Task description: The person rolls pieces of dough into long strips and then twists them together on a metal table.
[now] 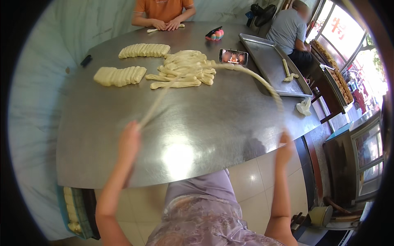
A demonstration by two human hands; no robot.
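Observation:
A long rope of dough [261, 80] arcs above the steel table [209, 120], blurred by motion. One end is gripped in my left hand [130, 139], over the table's left front part. My right hand [284, 149] grips the other end, just past the table's front right edge. The rope's far bend passes over a heap of rolled dough strips [186, 66] in the middle of the table. Two rows of cut dough pieces, a far row [144, 50] and a near row [120, 76], lie left of the heap.
A steel tray [261, 55] with twisted dough [288, 72] stands at the right. Near it are a phone [233, 57], a colourful phone stand [215, 34] and a crumpled white bag [304, 106]. Across the table, a person's hands [167, 24] press a dough strip. Another person [287, 30] sits beyond the tray.

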